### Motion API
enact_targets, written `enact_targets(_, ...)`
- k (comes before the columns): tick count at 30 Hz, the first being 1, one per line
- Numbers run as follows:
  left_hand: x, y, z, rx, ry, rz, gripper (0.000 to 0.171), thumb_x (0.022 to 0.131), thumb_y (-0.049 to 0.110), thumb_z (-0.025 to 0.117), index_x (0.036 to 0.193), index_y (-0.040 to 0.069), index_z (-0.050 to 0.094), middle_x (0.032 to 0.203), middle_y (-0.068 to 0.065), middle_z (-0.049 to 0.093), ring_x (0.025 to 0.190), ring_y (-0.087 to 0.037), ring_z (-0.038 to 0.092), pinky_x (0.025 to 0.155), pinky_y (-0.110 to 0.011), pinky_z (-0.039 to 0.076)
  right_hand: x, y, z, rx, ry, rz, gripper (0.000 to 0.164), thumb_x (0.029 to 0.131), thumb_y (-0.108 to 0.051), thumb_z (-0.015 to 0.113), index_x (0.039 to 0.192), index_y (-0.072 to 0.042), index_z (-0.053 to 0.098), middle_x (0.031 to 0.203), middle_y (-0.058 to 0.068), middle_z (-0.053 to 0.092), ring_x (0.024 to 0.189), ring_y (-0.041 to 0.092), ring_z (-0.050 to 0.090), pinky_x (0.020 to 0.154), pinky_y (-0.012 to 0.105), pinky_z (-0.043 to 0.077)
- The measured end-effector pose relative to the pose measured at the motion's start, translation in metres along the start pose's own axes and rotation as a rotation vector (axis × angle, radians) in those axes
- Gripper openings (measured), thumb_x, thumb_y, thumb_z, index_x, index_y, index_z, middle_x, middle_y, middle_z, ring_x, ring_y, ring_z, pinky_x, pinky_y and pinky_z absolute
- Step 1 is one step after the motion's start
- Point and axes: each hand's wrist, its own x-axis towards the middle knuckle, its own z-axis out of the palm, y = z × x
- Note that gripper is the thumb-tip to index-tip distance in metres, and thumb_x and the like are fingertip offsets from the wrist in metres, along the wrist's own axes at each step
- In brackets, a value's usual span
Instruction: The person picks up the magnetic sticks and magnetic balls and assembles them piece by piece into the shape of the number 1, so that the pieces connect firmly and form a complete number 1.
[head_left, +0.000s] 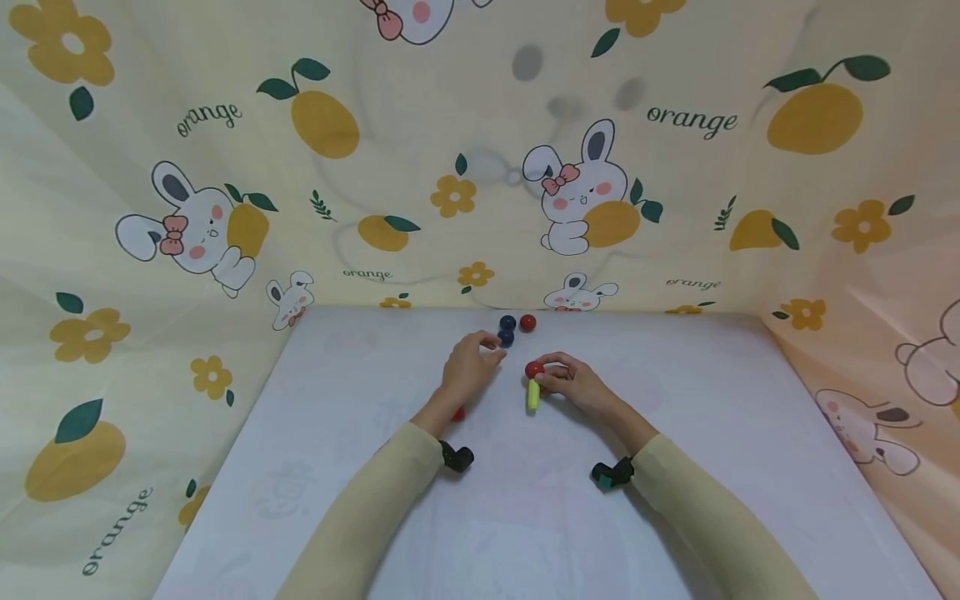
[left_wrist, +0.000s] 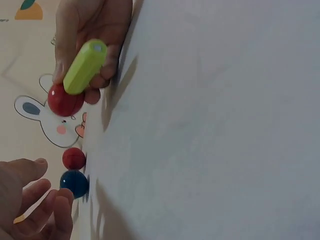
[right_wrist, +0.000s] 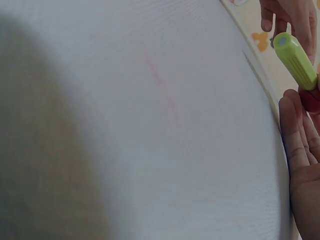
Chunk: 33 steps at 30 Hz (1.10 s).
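The right hand (head_left: pixel 576 385) grasps a red ball (head_left: pixel 533 369) between thumb and fingers, over the middle of the bench (head_left: pixel 720 517). A yellow-green rod (head_left: pixel 533 395) meets the ball end to surface and points toward the near side. Whether the two are locked together or only pressed against each other cannot be told. The grip sits on the ball, probably because a round thing is easily steadied between thumb and fingers, and this leaves most of the rod uncovered. The rod's far end is against the ball, while its near end, with a pale spot in its face, stands free. The left wrist view shows a shadow apart from the rod, which suggests that ball and rod are held above the surface.

The left hand (head_left: pixel 468 367) is released: its fingers bend loosely, the thumb stands apart, and nothing shows between them. It is just beside the nearer dark blue ball (head_left: pixel 506 337); whether a fingertip touches that ball cannot be told. The farther dark blue ball (head_left: pixel 507 322) lies right behind it, and a loose red ball (head_left: pixel 528 322) lies to their right. The three are grouped near the far edge, perhaps to stay within reach without crowding the middle.

A red piece (head_left: pixel 457 413) shows beside the left wrist, mostly hidden by it, so its shape is unclear. No container shows in any view; the loose balls lie directly on the bench.
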Motion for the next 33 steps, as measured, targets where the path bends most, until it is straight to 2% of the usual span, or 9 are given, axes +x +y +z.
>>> enact_targets(4,0.007,0.001,-0.002,0.052,0.006,0.020,0.033,0.104,0.035,0.074,0.132,0.017,0.069,0.128,-0.005,0.069,0.115,-0.024,0.065,0.097,-0.046,0.054,0.000,-0.001,0.000,0.003,-0.005,-0.004,0.049,0.106,-0.042,0.069,0.146,-0.017,0.057,0.126,0.007,0.077,0.113,0.024,0.070,0.101,0.038,0.048)
enact_targets(9,0.016,-0.003,-0.001,0.082,-0.020,0.045,0.039,0.104,0.035,0.074,0.138,0.017,0.065,0.135,-0.006,0.065,0.120,-0.024,0.063,0.099,-0.046,0.054,-0.001,-0.002,-0.001,0.003,-0.007,-0.004,0.050,0.107,-0.042,0.068,0.147,-0.016,0.056,0.127,0.008,0.077,0.114,0.024,0.069,0.101,0.039,0.048)
enact_targets(14,0.024,-0.005,0.001,0.101,-0.051,0.028,0.042,0.104,0.034,0.074,0.141,0.019,0.062,0.138,-0.005,0.063,0.124,-0.023,0.062,0.102,-0.046,0.053,-0.001,0.000,-0.001,0.005,-0.021,0.012,0.055,0.106,-0.045,0.068,0.149,-0.015,0.054,0.130,0.008,0.076,0.114,0.024,0.069,0.106,0.043,0.045)
enact_targets(23,0.039,-0.005,0.003,0.152,-0.085,0.006,0.044,0.103,0.035,0.075,0.144,0.023,0.060,0.141,-0.004,0.062,0.127,-0.022,0.061,0.107,-0.046,0.052,0.000,0.000,-0.003,0.009,-0.020,0.006,0.054,0.107,-0.043,0.067,0.150,-0.013,0.053,0.131,0.010,0.075,0.114,0.026,0.069,0.106,0.042,0.046)
enact_targets(33,0.045,-0.006,0.008,0.175,-0.083,0.009,0.046,0.102,0.035,0.076,0.144,0.022,0.060,0.140,-0.004,0.063,0.126,-0.024,0.063,0.105,-0.048,0.053,0.002,0.003,-0.002,0.029,-0.023,0.014,0.052,0.108,-0.039,0.067,0.150,-0.012,0.053,0.131,0.009,0.075,0.113,0.024,0.068,0.105,0.039,0.046)
